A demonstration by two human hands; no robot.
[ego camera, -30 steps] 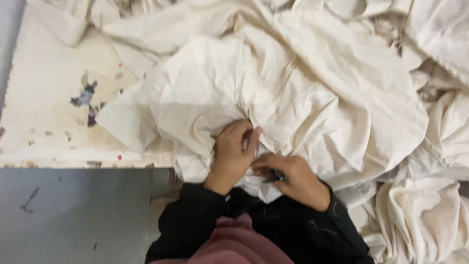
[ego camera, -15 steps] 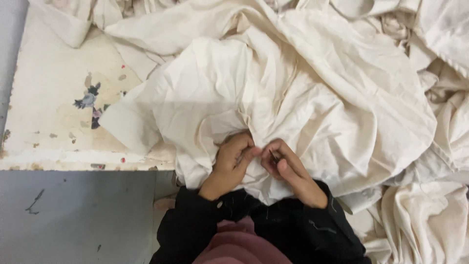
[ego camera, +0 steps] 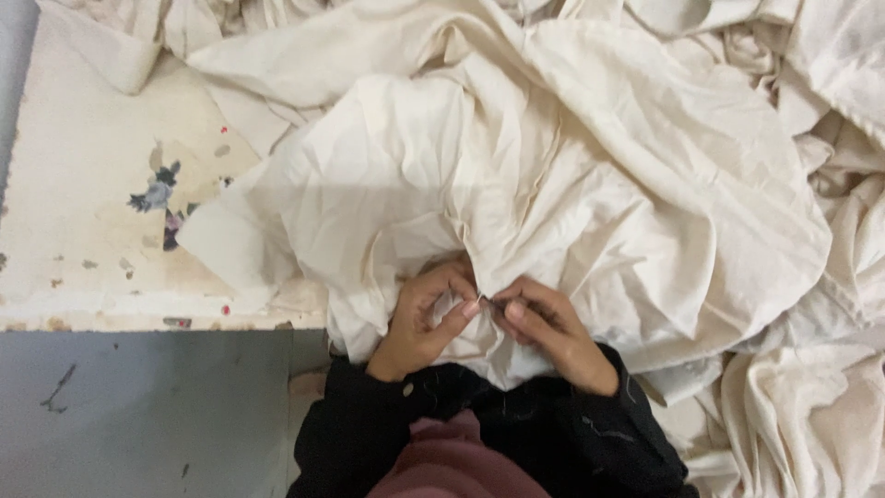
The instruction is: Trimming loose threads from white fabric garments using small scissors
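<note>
Worn, paint-flecked table point(ego camera: 83, 231) lies left of the heaped cream cloth point(ego camera: 572, 184), whose near fold both hands pinch, left hand point(ego camera: 419, 323) and right hand point(ego camera: 553, 332) fingertip to fingertip, equally close.

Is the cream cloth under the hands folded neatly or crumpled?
Crumpled: the cream cloth lies bunched in loose creases, pinched by left hand and right hand.
</note>
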